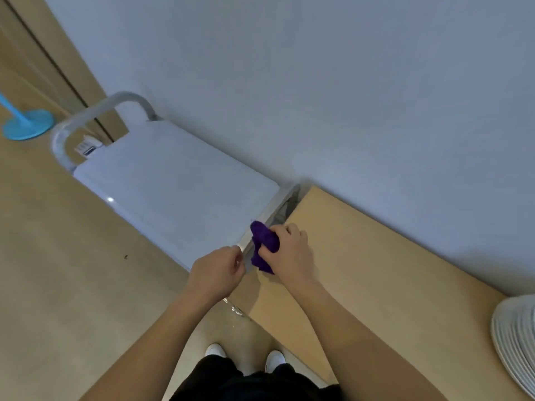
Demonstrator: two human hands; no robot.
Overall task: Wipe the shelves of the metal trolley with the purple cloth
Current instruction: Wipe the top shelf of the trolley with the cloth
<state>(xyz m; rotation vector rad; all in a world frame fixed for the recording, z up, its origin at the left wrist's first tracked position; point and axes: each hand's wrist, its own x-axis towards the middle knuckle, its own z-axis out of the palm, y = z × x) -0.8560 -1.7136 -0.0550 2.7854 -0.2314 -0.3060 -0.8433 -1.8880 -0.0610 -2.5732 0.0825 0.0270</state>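
– At the near end of the metal trolley (173, 180), which step is in hand?
– Wiping the end rail, I think. The right hand (289, 251) grips the bunched purple cloth (265, 238) against this rail, just beside the wooden counter (376, 256).
– And the left hand (215, 270)?
– Its fingers are curled at the trolley's corner. Whether they hold the rail, I cannot tell.
– What next?
– Probably to open the cloth flat and carry it onto the top shelf in long strokes.

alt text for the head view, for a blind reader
A person's right hand grips a bunched purple cloth at the near end of a metal trolley, the left hand curled at the trolley's corner. A wooden table stands alongside.
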